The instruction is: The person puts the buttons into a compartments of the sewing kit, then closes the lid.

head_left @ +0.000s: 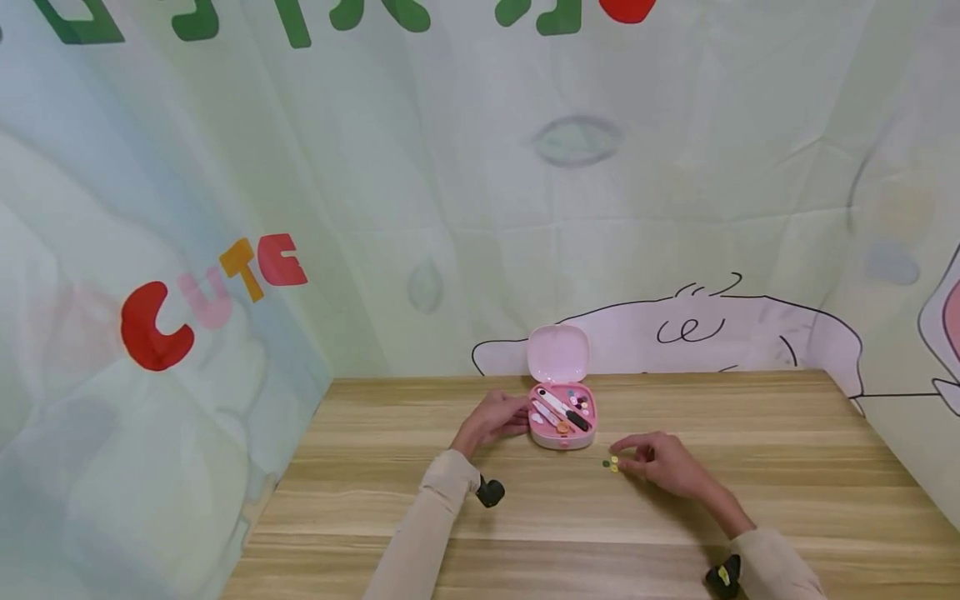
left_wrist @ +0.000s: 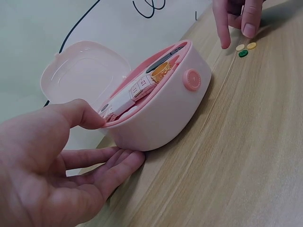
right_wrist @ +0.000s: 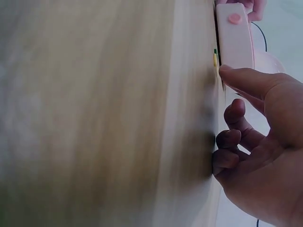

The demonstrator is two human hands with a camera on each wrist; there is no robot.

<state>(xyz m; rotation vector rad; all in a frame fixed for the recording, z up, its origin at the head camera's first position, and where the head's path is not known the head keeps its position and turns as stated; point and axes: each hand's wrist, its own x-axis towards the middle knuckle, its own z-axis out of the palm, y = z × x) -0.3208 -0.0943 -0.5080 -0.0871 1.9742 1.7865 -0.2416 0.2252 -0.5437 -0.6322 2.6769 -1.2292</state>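
Observation:
A small pink and white sewing box (left_wrist: 161, 127) stands on the table with its lid (head_left: 558, 354) raised. My left hand (head_left: 497, 417) grips its left side, thumb on the rim and fingers at the base. Inside lie a tape measure (left_wrist: 142, 86), an orange dotted piece (left_wrist: 161, 72), a black-ended tool (head_left: 577, 419) and several small buttons (head_left: 576, 400). To the right of the box, a green button (left_wrist: 243, 54) and two yellow buttons (left_wrist: 252, 46) lie on the wood. My right hand (head_left: 667, 462) is beside them, thumb and forefinger apart, other fingers bent, holding nothing visible.
The wooden table (head_left: 360, 492) meets a printed cloth backdrop (head_left: 450, 167) just behind the raised lid. Dark wrist cameras (head_left: 491, 492) sit at both cuffs.

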